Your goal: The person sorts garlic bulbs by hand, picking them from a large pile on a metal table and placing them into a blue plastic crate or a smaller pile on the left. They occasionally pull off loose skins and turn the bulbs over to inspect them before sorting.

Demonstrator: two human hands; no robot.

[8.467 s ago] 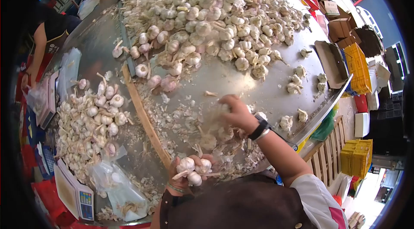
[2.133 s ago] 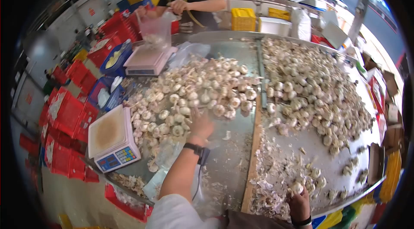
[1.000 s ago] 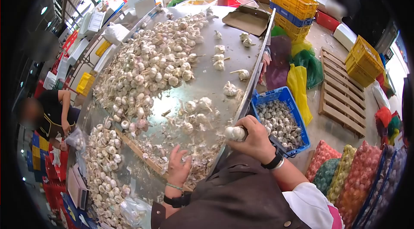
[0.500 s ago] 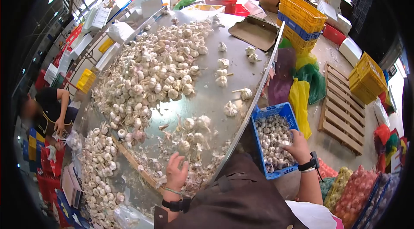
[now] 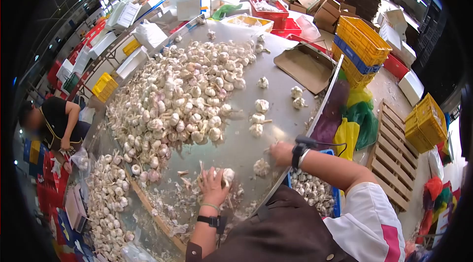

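Observation:
My left hand (image 5: 213, 188) is on the metal table, its fingers curved over garlic. A white garlic bulb (image 5: 227, 176) shows between its thumb and forefinger. Farther right, my right hand (image 5: 282, 154) reaches down to the table near its right edge, fingers bent. What those fingers hold, if anything, is hidden. Just left of it lies a single garlic bulb (image 5: 261, 167). A blue crate (image 5: 336, 203) full of small garlic bulbs stands below my right forearm, which partly covers it. Beyond both hands spreads a big heap of garlic (image 5: 182, 92).
Loose peels (image 5: 167, 208) litter the near table beside a wooden strip (image 5: 152, 212). More garlic (image 5: 106, 198) lies left of it. A cardboard tray (image 5: 305, 69) sits at the far right corner. A wooden pallet (image 5: 391, 156) and yellow crates (image 5: 363, 40) are at right. Another person (image 5: 61, 121) works at left.
My right hand has moved from the blue crate up and left onto the table. My left hand has gone forward onto the garlic bulbs. The whole view has shifted slightly.

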